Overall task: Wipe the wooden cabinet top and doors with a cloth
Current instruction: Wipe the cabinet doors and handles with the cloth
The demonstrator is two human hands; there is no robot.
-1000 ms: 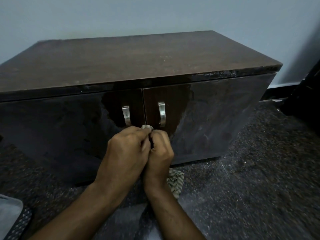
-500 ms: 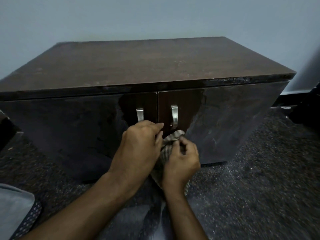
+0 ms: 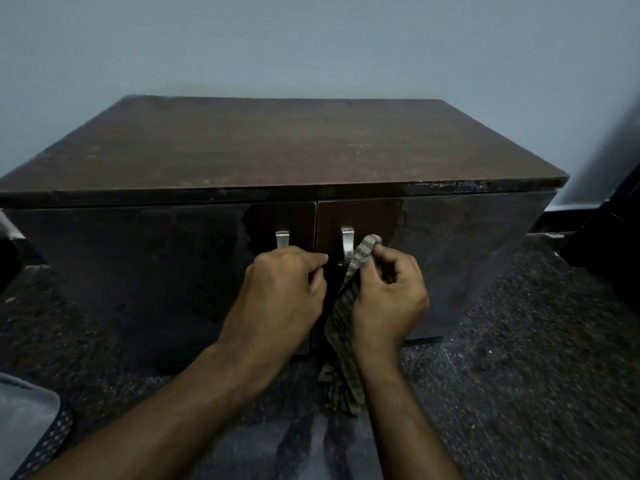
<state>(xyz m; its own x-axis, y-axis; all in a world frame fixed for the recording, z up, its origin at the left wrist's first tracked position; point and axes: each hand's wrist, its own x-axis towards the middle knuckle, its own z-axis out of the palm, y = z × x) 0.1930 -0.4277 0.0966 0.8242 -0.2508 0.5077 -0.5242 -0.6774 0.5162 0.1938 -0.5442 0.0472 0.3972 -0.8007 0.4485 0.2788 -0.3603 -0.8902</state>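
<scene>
Cloth [image 3: 346, 313] pinched in right hand [image 3: 388, 299], hanging below grip

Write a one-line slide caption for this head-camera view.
Right hand holds a striped cloth before the closed cabinet doors; left hand curled beside it.

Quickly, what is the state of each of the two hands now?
Left hand: fingers curled; whether it holds anything cannot be told.
Right hand: pinching the striped grey-brown cloth.
</scene>
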